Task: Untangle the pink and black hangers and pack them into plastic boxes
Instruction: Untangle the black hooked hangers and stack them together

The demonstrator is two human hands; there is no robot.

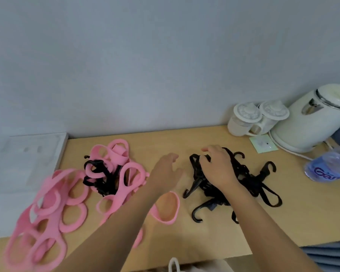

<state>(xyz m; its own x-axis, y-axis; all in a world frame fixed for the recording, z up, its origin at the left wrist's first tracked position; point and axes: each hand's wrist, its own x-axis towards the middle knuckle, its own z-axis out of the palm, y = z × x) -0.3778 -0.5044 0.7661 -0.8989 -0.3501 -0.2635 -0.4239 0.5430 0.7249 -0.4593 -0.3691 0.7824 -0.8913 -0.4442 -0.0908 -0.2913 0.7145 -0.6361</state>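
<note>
soft, even, fairly bright indoor light, source direction not readable. shadows under the black hangers (249,185) are faint and diffuse. small glint on the kettle (312,122) metal rim, no blown glare. whole frame is low in detail. pink hangers (39,222) at lower left are badly smeared and the left hand (166,169) fingertips are motion-blurred. wide-angle bend on the table (283,222) edges. bottle (328,167) at right edge is mushy.

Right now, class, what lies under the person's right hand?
A heap of black plastic hangers on the wooden table; the right hand grips it. Hangers beneath the palm are covered.
</note>
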